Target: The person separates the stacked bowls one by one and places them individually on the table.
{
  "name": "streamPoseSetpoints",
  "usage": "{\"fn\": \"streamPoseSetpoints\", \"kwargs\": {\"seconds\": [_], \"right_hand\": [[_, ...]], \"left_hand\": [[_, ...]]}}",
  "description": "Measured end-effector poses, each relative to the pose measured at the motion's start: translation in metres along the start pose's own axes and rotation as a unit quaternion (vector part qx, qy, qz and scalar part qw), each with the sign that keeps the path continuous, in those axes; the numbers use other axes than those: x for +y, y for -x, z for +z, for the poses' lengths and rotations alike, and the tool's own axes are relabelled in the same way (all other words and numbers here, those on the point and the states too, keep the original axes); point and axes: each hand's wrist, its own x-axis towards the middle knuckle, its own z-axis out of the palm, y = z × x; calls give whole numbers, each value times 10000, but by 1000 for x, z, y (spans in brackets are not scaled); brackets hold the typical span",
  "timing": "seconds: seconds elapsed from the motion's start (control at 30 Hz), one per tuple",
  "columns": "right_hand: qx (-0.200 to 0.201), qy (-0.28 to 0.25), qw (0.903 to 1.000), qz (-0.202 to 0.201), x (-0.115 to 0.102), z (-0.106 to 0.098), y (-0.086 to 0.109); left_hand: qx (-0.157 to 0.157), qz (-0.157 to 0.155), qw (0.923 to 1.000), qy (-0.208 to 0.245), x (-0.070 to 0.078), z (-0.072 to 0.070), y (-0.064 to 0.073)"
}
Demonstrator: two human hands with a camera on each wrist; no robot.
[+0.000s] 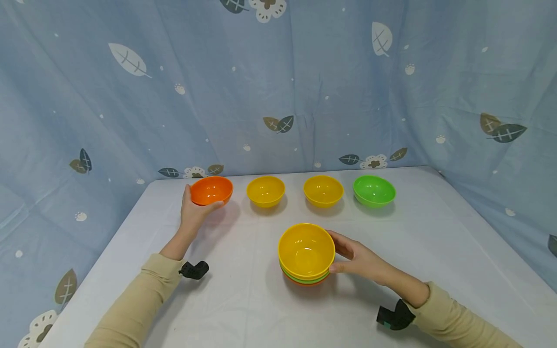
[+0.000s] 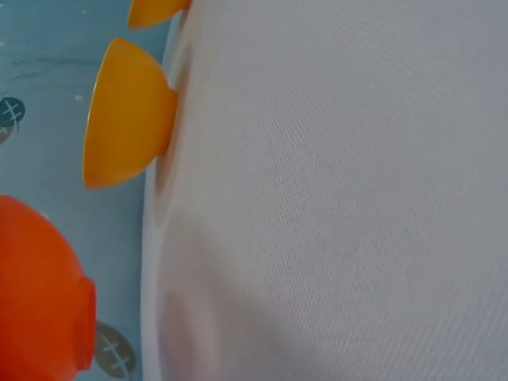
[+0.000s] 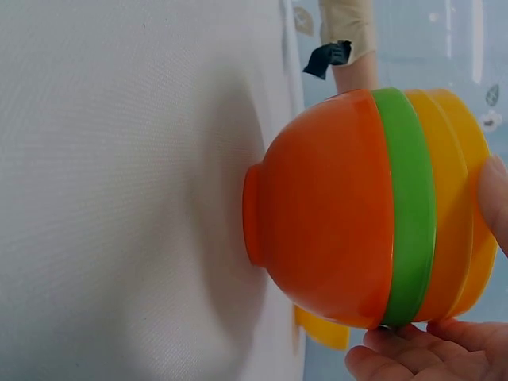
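My left hand (image 1: 197, 209) grips an orange bowl (image 1: 211, 189) at the far left of the table, thumb on its left side and fingers under it. In the left wrist view the orange bowl (image 2: 40, 294) hangs a little off the cloth; the hand itself is not seen there. My right hand (image 1: 344, 254) is curled round the right side of a stack of bowls (image 1: 306, 251) in the middle of the table: yellow on top, then green, orange at the bottom. In the right wrist view the fingers (image 3: 417, 359) lie along the rim of the stack (image 3: 349, 214).
Beyond the stack stand a yellow bowl (image 1: 266, 190), a second yellow bowl (image 1: 323, 189) and a green bowl (image 1: 374, 190) in a row on the white table (image 1: 435, 241). A blue patterned curtain (image 1: 304, 87) closes off the back and sides.
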Motion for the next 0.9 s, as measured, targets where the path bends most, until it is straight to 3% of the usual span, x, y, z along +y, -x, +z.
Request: {"fn": "streamPoseSetpoints", "kwargs": {"seconds": [0.5,0.9], "right_hand": [[-18,95,10000,-9,-2,0,1],[-25,47,10000,36,-1,0,1]], "left_hand": [[210,-62,9996,-183,-10,2,-8],[184,-332,9991,-211,-14,4,-12]]}}
